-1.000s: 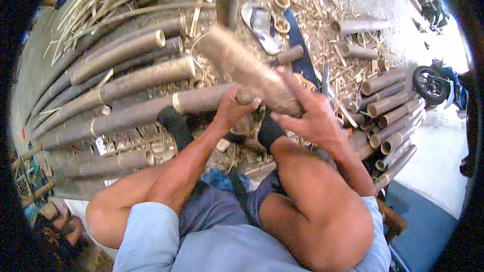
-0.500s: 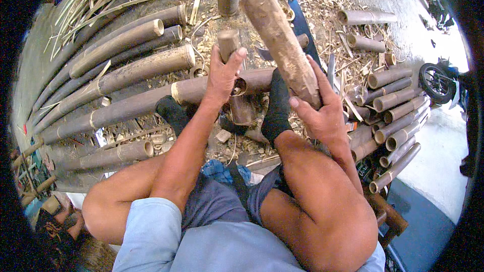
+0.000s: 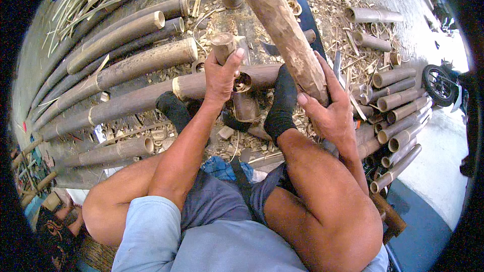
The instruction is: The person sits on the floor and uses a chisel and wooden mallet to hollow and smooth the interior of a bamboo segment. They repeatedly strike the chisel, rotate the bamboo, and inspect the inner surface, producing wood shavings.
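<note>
Closed around a thick brown wooden club (image 3: pixel 287 35) is the right hand (image 3: pixel 327 113), its grip low on the shaft, whose long axis rises far and leftward. A short upright bamboo section (image 3: pixel 244 103) is steadied between two black-socked feet (image 3: pixel 282 103), just left of the club; its capping piece is held by the left hand (image 3: pixel 221 73). Long cut bamboo poles (image 3: pixel 126 70) lie left; no labels are seen.

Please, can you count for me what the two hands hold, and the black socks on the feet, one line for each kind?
Thick wooden club, in the right hand: 1
Short wooden handle, in the left hand: 1
Black socks: 2
Total: 4
</note>
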The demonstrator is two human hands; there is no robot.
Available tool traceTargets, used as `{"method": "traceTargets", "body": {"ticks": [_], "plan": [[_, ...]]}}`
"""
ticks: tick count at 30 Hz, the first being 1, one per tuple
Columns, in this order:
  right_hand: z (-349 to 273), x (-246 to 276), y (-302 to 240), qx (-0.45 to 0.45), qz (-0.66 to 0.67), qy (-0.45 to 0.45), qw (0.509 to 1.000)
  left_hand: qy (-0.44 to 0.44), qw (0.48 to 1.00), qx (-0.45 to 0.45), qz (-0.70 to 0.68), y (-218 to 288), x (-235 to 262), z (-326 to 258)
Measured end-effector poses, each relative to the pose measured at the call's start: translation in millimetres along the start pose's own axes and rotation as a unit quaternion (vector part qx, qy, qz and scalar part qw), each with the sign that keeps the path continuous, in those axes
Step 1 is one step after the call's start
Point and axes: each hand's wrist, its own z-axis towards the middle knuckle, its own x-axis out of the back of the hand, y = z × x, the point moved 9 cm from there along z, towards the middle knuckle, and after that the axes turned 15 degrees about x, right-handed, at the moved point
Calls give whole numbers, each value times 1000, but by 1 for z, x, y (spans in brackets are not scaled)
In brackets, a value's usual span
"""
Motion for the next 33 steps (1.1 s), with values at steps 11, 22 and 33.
{"method": "traceTargets", "body": {"ticks": [11, 22, 33], "plan": [[48, 6, -36, 77, -3, 70, 995, -43, 998, 37, 28, -13, -3, 8], [44, -32, -54, 134, -163, -123, 970, -79, 997, 1, 19, -20, -4, -12], [24, -43, -45, 78, -267, -269, 922, -65, 982, -108, 143, -26, 6, -28]]}}
